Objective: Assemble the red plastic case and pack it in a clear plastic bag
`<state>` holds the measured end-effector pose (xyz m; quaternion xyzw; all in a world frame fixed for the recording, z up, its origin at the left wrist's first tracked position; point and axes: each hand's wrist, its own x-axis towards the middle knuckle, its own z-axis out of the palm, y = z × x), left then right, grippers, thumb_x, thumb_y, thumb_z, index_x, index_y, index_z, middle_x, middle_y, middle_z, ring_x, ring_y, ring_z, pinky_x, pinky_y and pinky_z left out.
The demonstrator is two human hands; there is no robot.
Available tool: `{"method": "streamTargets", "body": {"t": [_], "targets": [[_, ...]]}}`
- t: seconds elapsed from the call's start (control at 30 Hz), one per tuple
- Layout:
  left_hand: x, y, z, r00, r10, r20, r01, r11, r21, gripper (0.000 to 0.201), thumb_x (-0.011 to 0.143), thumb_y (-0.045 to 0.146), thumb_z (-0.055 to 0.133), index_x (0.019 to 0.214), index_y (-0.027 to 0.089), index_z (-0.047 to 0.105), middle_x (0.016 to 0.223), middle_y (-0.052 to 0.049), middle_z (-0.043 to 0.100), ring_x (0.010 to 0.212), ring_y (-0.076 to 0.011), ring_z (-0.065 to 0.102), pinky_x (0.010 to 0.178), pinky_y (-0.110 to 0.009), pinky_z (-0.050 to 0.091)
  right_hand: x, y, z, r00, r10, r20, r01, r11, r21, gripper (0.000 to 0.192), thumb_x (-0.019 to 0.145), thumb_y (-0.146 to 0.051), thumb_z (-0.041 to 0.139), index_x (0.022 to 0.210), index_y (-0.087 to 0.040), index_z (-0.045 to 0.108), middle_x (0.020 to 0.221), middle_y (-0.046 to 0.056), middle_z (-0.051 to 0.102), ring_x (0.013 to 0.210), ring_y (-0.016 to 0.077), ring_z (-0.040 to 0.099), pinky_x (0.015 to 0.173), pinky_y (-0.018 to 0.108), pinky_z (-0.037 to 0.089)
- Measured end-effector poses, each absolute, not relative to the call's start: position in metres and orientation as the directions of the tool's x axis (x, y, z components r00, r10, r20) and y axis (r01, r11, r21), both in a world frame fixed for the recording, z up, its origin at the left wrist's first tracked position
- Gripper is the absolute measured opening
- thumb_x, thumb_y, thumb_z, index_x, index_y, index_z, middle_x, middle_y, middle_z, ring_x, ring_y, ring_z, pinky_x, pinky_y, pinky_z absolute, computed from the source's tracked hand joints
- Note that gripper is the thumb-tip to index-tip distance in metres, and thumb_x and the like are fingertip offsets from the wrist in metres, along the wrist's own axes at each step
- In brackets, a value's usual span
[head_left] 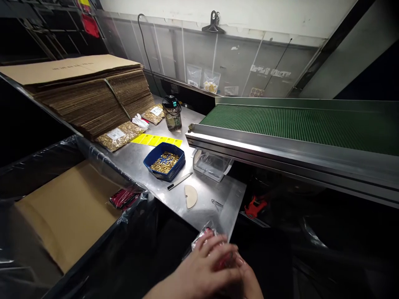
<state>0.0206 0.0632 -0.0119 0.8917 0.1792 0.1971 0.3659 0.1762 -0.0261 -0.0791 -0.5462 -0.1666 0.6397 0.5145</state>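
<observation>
Low in the view, my left hand [202, 263] lies over a small clear plastic bag [204, 232] with something red or pink in it. My right hand [251, 276] is against the same bag from the right, mostly hidden behind the left. Both hands are closed around the bag near the table's front edge, slightly blurred. Beyond them on the metal table [205, 207] lie a small metal tool [216, 204], a beige half-round disc [190, 196] and a slim pen-like tool [180, 181]. A blue tray [179, 168] holds many small gold-coloured pieces.
A green conveyor belt [296, 124] runs off to the right, above a clear plastic box [210, 165]. Yellow labels [157, 140], a dark bottle [172, 114] and bags of gold pieces [120, 136] stand farther back. Left are stacked cardboard [93, 95] and a lined carton [71, 211] holding dark-red packets.
</observation>
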Motion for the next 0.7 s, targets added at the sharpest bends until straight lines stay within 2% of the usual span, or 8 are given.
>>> {"method": "streamTargets", "body": {"t": [0.07,0.17,0.23,0.3,0.4,0.53,0.6,0.7], "targets": [[0.004,0.077,-0.006,0.876,0.477,0.070,0.210,-0.509,0.835,0.086,0.077,0.037,0.088,0.153,0.035,0.047,0.151,-0.014,0.052,0.137,-0.0452,0.045,0.117,-0.065,0.031,0.172,-0.022,-0.073,0.047,0.834,-0.550,-0.528,-0.446,-0.722,0.071,0.060,-0.075,0.084,0.100,-0.017,0.076,0.090,0.012,0.075,0.082,0.0288,0.073,0.074,0.039,0.059],[-0.016,0.078,-0.017,0.837,0.523,-0.160,0.204,-0.028,0.979,0.104,0.065,0.041,0.093,0.155,0.029,0.042,0.137,-0.015,0.060,0.123,-0.0401,0.059,0.111,-0.057,0.044,0.173,-0.025,-0.061,-0.037,0.807,-0.589,-0.412,-0.549,-0.727,0.066,0.071,-0.079,0.074,0.088,-0.015,0.071,0.072,0.008,0.071,0.057,0.0180,0.063,0.056,0.027,0.048],[-0.024,0.068,-0.030,0.847,0.474,-0.239,0.058,0.365,0.929,0.113,0.066,0.047,0.093,0.159,0.027,0.032,0.143,-0.016,0.056,0.128,-0.0393,0.057,0.111,-0.055,0.044,0.181,-0.027,-0.055,0.075,0.820,-0.568,-0.182,-0.549,-0.816,0.060,0.079,-0.077,0.068,0.082,-0.017,0.067,0.066,0.003,0.066,0.052,0.0140,0.056,0.052,0.024,0.042],[-0.026,0.056,-0.038,0.876,0.430,-0.219,-0.108,0.616,0.780,0.117,0.071,0.051,0.091,0.162,0.026,0.022,0.150,-0.017,0.051,0.136,-0.0386,0.051,0.118,-0.056,0.034,0.189,-0.027,-0.053,0.197,0.853,-0.484,0.035,-0.499,-0.866,0.052,0.082,-0.071,0.068,0.093,-0.020,0.066,0.075,0.002,0.067,0.061,0.0152,0.060,0.055,0.023,0.043],[-0.024,0.045,-0.039,0.871,0.463,-0.165,-0.264,0.724,0.637,0.119,0.073,0.055,0.091,0.162,0.025,0.018,0.152,-0.019,0.048,0.140,-0.0390,0.048,0.121,-0.057,0.025,0.193,-0.021,-0.055,0.069,0.868,-0.491,0.049,-0.495,-0.868,0.052,0.080,-0.066,0.072,0.110,-0.024,0.063,0.087,0.000,0.068,0.062,0.0139,0.060,0.055,0.022,0.043],[-0.028,0.042,-0.038,0.849,0.495,-0.182,-0.277,0.712,0.646,0.115,0.076,0.055,0.088,0.162,0.025,0.019,0.147,-0.020,0.055,0.138,-0.0408,0.050,0.118,-0.058,0.030,0.192,-0.008,-0.054,-0.131,0.815,-0.565,-0.069,-0.576,-0.814,0.043,0.078,-0.057,0.078,0.091,-0.019,0.062,0.073,-0.002,0.062,0.054,0.0099,0.052,0.053,0.021,0.038],[-0.035,0.041,-0.045,0.835,0.505,-0.218,-0.260,0.713,0.651,0.104,0.080,0.054,0.084,0.160,0.021,0.027,0.139,-0.019,0.061,0.134,-0.0398,0.054,0.114,-0.056,0.035,0.197,-0.002,-0.050,-0.119,0.812,-0.572,-0.137,-0.584,-0.800,0.041,0.081,-0.055,0.078,0.083,-0.018,0.061,0.066,-0.002,0.060,0.058,0.0125,0.056,0.058,0.023,0.043],[-0.044,0.037,-0.059,0.795,0.526,-0.302,-0.293,0.770,0.567,0.092,0.083,0.055,0.075,0.155,0.012,0.037,0.129,-0.022,0.068,0.120,-0.0381,0.065,0.105,-0.050,0.044,0.211,0.003,-0.044,0.022,0.842,-0.540,-0.265,-0.516,-0.815,0.040,0.086,-0.056,0.074,0.083,-0.019,0.061,0.063,-0.003,0.057,0.060,0.0138,0.056,0.064,0.025,0.048]]}}
